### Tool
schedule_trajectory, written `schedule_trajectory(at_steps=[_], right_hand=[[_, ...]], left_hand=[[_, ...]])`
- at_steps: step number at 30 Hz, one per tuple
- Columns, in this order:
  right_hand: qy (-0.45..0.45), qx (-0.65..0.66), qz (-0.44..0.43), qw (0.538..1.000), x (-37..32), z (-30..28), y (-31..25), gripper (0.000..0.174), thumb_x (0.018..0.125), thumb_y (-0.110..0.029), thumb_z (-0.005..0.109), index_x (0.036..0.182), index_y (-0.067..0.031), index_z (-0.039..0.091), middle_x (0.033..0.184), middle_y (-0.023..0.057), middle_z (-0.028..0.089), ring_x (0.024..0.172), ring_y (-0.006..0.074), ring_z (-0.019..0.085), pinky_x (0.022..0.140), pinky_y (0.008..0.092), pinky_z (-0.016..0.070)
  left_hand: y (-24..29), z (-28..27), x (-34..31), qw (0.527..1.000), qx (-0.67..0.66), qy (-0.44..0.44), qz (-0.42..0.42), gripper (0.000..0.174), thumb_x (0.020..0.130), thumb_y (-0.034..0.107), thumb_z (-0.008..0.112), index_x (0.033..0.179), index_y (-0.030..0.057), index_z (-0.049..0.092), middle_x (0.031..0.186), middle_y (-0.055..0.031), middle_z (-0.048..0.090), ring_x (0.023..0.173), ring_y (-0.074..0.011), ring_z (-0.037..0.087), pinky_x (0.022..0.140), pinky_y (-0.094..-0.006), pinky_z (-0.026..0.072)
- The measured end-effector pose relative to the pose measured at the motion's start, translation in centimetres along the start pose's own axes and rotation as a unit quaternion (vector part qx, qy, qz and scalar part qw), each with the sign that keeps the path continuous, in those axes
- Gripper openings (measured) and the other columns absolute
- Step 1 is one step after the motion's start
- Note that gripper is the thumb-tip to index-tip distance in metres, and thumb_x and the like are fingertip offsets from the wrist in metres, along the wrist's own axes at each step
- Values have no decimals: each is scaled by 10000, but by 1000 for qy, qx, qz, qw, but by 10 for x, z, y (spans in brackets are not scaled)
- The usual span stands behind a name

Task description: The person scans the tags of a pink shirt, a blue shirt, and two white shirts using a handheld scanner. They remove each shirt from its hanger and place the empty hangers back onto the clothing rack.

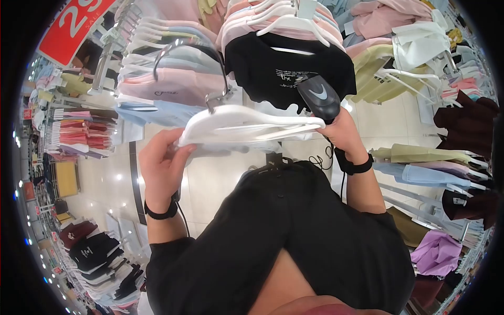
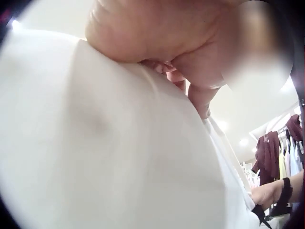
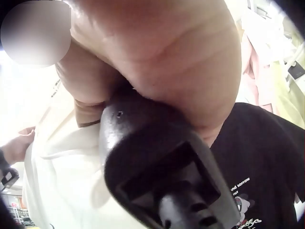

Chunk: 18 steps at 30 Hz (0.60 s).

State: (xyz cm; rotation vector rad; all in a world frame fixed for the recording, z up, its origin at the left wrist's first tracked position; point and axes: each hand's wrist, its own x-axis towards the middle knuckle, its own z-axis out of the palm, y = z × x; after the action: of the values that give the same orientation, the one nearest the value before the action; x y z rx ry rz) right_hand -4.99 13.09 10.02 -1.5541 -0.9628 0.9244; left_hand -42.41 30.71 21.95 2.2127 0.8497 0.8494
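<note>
Lateral clearance exists over the tiled floor [image 1: 107,184], between the left hand [image 1: 164,157] and the red garments [image 1: 79,131]. The white hanger [image 1: 286,121] bridges both hands. On the right, the black handheld device [image 1: 319,100] and black T-shirt [image 1: 252,68] obstruct forward passage.
</note>
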Motion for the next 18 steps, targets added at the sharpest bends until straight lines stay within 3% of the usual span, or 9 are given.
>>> schedule_trajectory(at_steps=[6, 11, 13, 16, 18], right_hand=[[-19, -33, 33, 999, -8, 1, -25, 383, 822, -27, 779, 1191, -10, 679, 1030, 26, 734, 917, 93, 637, 840, 280, 515], [-33, -72, 16, 997, -10, 15, -29, 386, 859, -51, 783, 1226, -4, 672, 1048, 26, 737, 904, 77, 628, 815, 268, 509], [-23, -30, 15, 999, -12, 29, -45, 349, 863, -68, 801, 1187, 2, 689, 1030, 34, 736, 914, 107, 648, 830, 291, 525], [-11, 63, 23, 998, -22, 33, -67, 379, 880, -40, 795, 1237, 8, 680, 1074, 57, 742, 945, 122, 666, 841, 301, 544], [5, 99, -8, 995, -26, 31, -71, 427, 885, -1, 782, 1294, 11, 661, 1129, 79, 743, 969, 124, 673, 847, 300, 553]], left_hand=[[0, -17, 5, 987, 108, 15, 116, 343, 759, -15, 862, 1085, 11, 760, 863, -113, 722, 683, -202, 662, 606, -290, 516], [-5, -4, 0, 979, 118, 13, 166, 381, 709, -8, 880, 1072, 9, 767, 852, -119, 720, 685, -229, 672, 590, -315, 524], [-4, 12, -3, 979, 97, 24, 179, 364, 712, -17, 874, 1059, 8, 765, 838, -119, 718, 685, -235, 672, 590, -316, 527], [-10, 26, -10, 988, 57, 44, 138, 352, 716, -23, 869, 1049, 8, 761, 830, -120, 715, 688, -247, 672, 594, -312, 529], [-15, 26, -14, 995, 23, 46, 91, 319, 763, -56, 839, 1066, -2, 753, 872, -120, 727, 702, -205, 675, 600, -295, 532]])
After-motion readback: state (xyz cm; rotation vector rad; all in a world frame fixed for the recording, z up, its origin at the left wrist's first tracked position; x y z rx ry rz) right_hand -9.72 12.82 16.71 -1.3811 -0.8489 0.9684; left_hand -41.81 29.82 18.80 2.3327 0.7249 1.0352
